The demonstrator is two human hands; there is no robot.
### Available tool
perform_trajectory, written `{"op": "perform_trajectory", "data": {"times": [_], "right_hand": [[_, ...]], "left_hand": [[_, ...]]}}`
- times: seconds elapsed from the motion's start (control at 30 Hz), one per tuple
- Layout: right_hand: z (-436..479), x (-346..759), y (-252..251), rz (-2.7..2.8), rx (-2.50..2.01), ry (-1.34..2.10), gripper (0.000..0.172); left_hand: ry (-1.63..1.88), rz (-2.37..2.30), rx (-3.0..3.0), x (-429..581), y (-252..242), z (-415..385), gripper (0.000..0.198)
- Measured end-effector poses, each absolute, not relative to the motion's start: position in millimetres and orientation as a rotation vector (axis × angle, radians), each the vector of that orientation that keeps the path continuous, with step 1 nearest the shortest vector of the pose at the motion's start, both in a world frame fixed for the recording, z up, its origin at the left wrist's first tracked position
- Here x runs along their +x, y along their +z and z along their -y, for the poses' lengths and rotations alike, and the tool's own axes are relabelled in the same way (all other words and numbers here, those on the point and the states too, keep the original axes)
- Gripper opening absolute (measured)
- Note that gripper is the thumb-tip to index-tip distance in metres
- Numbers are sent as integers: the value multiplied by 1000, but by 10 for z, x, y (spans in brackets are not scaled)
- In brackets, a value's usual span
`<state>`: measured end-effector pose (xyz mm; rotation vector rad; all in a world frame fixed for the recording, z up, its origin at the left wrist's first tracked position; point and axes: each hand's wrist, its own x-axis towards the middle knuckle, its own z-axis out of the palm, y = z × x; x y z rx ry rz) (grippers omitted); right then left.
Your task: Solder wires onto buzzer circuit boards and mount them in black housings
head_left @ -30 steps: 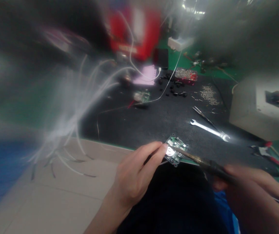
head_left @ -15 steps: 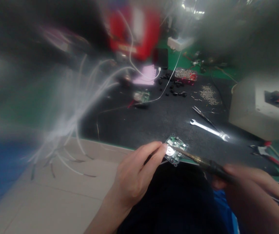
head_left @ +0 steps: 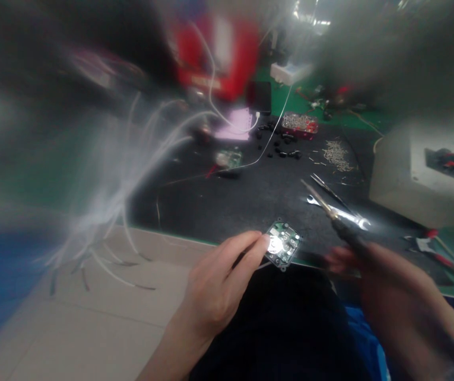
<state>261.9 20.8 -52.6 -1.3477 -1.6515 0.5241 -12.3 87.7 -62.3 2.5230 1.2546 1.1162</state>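
Note:
With fingers pressed together, my left hand (head_left: 223, 280) grips the left edge of a green circuit board (head_left: 287, 244) at the table's front edge. A bright glare covers part of that board. My right hand (head_left: 386, 291), smeared by motion, is closed round the dark handle of a soldering iron (head_left: 340, 225). The iron's thin metal tip points up and to the left, apart from the board and over the wrench (head_left: 354, 216) as I see it. Tweezers (head_left: 326, 185) lie just behind the wrench.
Pliers with red handles (head_left: 429, 248) lie at the right, before a pale box-shaped unit (head_left: 393, 174). Farther back are a pile of small metal pins (head_left: 336, 156), a red tray of parts (head_left: 300, 124), black pieces (head_left: 286, 153) and another circuit board (head_left: 229, 157). Pale wires (head_left: 119, 196) hang at left.
The soldering iron has come off the board; its tip has swung up and to the right. My left hand has stayed on the board.

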Motion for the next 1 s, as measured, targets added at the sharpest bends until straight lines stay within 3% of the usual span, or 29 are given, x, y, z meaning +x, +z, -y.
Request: {"op": "perform_trajectory", "data": {"times": [0.07,0.23,0.37,0.53,1.0], "right_hand": [[-353,2571,-503,1782,-1301,511,49],[-639,2495,-527,2076,-1261,508,82],[-690,2356,-574,2046,-1295,387,77],[-658,2206,-619,1977,-1301,261,72],[-767,2138,-605,2092,-1210,389,74]], "left_hand": [[1105,-1266,2524,-128,-630,-870,35],[1110,-1222,2529,-155,-661,-897,36],[1146,-1263,2486,-142,-649,-892,41],[1332,-1419,1952,5,-613,-679,36],[1322,-1572,1721,138,-596,-546,22]]}}
